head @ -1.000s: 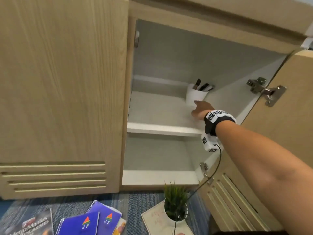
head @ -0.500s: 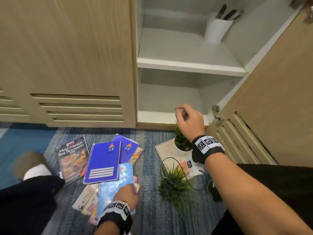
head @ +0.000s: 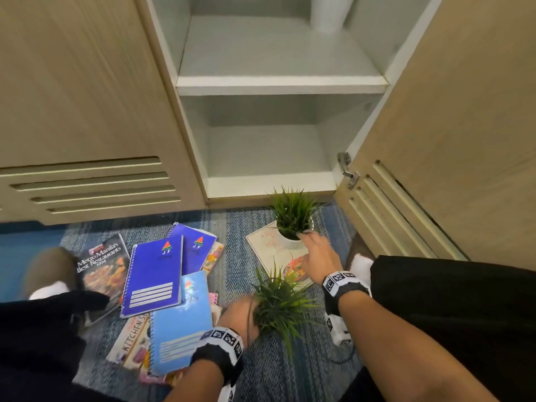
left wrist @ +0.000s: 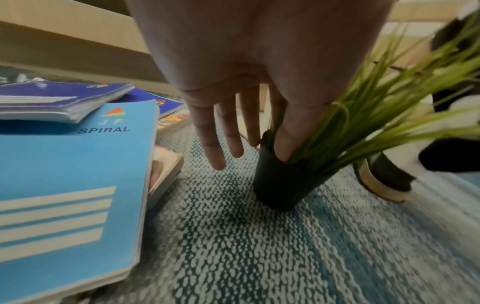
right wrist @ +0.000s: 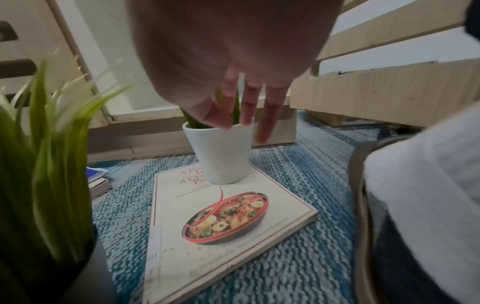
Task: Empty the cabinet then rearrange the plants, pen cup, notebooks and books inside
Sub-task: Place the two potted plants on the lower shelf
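The white pen cup stands on the cabinet's upper shelf. On the carpet, a plant in a white pot sits on a cookbook. My right hand reaches its rim with straight fingers. A plant in a black pot stands tilted nearer me. My left hand pinches its rim, thumb inside. Dark blue notebooks and a light blue notebook lie in a loose pile to the left.
The cabinet's lower shelf is bare. Its right door stands open beside my right arm. A restaurant guide and a kitchen book lie under the notebooks. My feet and knees flank the pile.
My right hand came down from the pen cup on the shelf to the white pot. My left hand moved from the light blue notebook to the black pot. My view tilted down.
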